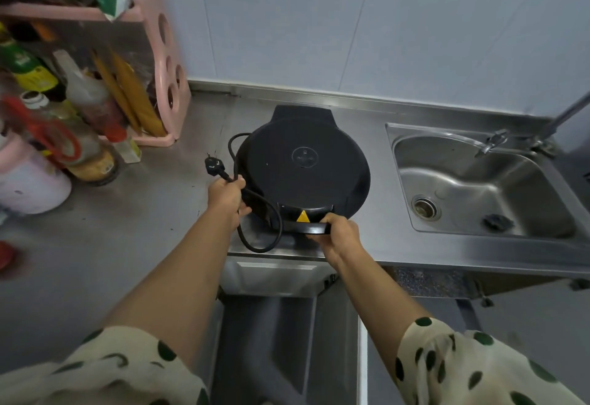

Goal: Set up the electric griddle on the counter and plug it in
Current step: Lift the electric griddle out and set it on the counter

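A round black electric griddle [303, 165] with its lid closed sits on the steel counter [134, 232], just left of the sink. My right hand [338, 235] grips its front handle [314, 228], below a yellow triangle sticker. My left hand [227, 195] holds the black power cord [265, 213] at the griddle's left side. The plug [213, 164] sticks up and left out of that hand, free in the air. The rest of the cord loops down near the counter's front edge and curls behind the griddle's left rim.
A steel sink [479, 187] with a tap [491, 142] lies to the right. At the left stand a pink rack [169, 85], several bottles [89, 149] and a pink container [28, 184]. Below the counter an open cabinet [281, 324] shows. No socket is in view.
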`<state>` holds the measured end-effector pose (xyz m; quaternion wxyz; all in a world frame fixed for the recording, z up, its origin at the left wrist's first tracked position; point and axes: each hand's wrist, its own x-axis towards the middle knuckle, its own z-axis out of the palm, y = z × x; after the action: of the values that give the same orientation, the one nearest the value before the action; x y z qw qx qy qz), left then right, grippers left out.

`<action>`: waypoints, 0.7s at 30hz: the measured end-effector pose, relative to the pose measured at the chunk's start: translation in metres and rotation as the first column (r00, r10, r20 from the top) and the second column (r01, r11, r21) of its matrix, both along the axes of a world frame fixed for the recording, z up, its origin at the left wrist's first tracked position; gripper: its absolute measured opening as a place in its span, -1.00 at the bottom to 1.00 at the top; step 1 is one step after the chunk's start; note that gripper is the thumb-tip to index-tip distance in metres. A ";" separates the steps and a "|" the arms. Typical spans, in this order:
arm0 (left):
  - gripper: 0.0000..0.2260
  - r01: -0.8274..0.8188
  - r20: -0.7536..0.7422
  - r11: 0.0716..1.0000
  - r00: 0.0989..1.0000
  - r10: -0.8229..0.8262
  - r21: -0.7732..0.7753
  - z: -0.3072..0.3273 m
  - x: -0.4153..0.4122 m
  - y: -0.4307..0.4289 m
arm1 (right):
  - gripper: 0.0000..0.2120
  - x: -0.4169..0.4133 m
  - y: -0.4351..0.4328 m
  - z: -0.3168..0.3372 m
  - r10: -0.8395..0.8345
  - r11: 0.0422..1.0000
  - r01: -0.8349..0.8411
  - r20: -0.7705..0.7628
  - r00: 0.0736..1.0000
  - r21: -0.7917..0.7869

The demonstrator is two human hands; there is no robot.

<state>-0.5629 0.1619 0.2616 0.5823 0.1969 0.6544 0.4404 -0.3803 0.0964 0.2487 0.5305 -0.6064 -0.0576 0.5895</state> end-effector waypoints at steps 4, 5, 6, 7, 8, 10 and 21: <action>-0.93 0.000 0.000 1.000 1.000 0.000 0.002 -0.003 0.000 0.002 | -0.75 0.001 0.003 -0.001 0.003 1.000 -0.003 0.009 1.000 -0.005; -0.93 -0.002 0.003 1.000 1.000 0.002 0.003 -0.004 0.000 0.003 | -0.75 0.001 0.004 -0.001 0.005 1.000 -0.005 0.008 1.000 -0.008; -0.94 -0.004 0.004 1.000 1.000 0.004 0.004 -0.004 0.000 0.004 | -0.75 0.002 0.004 -0.002 0.006 1.000 -0.006 0.006 1.000 -0.010; -0.94 -0.004 0.003 1.000 1.000 0.004 0.003 -0.005 0.000 0.004 | -0.75 0.002 0.004 -0.002 0.008 1.000 -0.008 0.003 1.000 -0.011; -0.94 -0.005 0.000 1.000 1.000 0.005 0.003 -0.005 0.000 0.004 | -0.74 0.002 0.004 -0.003 0.010 1.000 -0.010 -0.001 1.000 -0.010; -0.94 -0.009 -0.001 1.000 1.000 0.009 0.000 -0.006 0.001 0.005 | -0.74 0.002 0.004 -0.003 0.008 1.000 -0.008 -0.013 1.000 -0.004; -0.84 -0.018 0.021 1.000 1.000 0.018 -0.013 -0.007 0.002 0.005 | -0.83 0.015 0.005 -0.009 0.201 0.976 -0.200 0.009 0.979 -0.085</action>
<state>-0.5605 0.1670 0.2550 0.5864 0.1825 0.6528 0.4434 -0.3652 0.1019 0.2401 0.4418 -0.6244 -0.0984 0.6365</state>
